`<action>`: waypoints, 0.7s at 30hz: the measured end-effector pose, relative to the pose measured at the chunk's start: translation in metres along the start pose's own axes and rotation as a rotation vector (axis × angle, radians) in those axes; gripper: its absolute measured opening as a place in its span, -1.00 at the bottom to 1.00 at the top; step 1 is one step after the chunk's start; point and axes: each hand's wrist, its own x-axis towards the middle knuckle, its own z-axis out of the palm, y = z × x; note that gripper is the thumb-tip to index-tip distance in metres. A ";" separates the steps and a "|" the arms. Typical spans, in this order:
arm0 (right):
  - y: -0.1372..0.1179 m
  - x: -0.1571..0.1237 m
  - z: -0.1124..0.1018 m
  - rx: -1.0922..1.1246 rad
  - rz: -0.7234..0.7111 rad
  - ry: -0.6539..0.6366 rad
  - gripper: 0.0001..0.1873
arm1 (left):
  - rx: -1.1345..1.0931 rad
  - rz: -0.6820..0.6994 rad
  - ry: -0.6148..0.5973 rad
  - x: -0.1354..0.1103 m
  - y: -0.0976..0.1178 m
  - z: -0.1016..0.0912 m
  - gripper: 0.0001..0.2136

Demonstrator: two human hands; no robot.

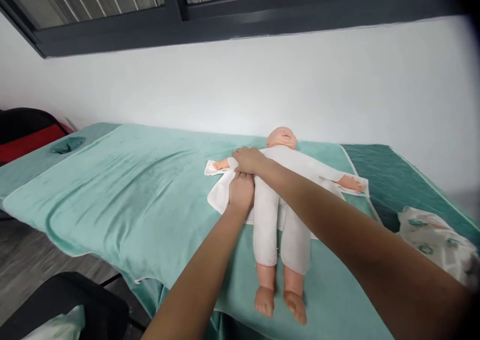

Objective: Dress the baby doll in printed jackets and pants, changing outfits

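A baby doll (pixel 267 245) lies on its back, head toward the wall and bare feet toward me. It has white legs and a white baby shirt (pixel 218 194) spread under and around its torso, with the sleeves out along both arms. At the doll's side on my left, my left hand (pixel 242 192) is closed on the shirt's edge. Just above it, my right hand (pixel 248 160) reaches across the doll's body, fingers curled on the shirt near the armpit. The two hands touch. My right forearm hides part of the doll's belly and hip.
A green towel (pixel 112 180) covers the massage bed (pixel 397 180), which stands against a white wall below a window. A patterned white bundle (pixel 437 237) sits at the right. Black chairs (pixel 71 300) stand at lower left and far left (pixel 30 117).
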 end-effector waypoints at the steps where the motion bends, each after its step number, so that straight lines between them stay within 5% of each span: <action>1: 0.001 0.003 0.003 -0.002 0.023 -0.014 -0.69 | 0.050 0.060 -0.008 0.001 -0.002 0.000 -0.73; 4: 0.011 0.003 0.002 0.009 0.073 -0.030 -0.76 | 0.203 0.158 0.047 0.005 -0.010 0.001 -0.78; 9: 0.030 -0.016 -0.010 0.058 0.075 0.074 -0.65 | 0.214 -0.038 0.193 0.013 -0.024 0.006 -0.81; 14: 0.052 -0.039 -0.009 0.112 0.064 0.117 -0.62 | 0.140 -0.033 0.219 0.019 -0.034 0.009 -0.85; 21: 0.056 -0.055 0.000 0.121 0.056 0.112 -0.50 | -0.563 -0.257 0.397 0.023 -0.047 0.003 -0.92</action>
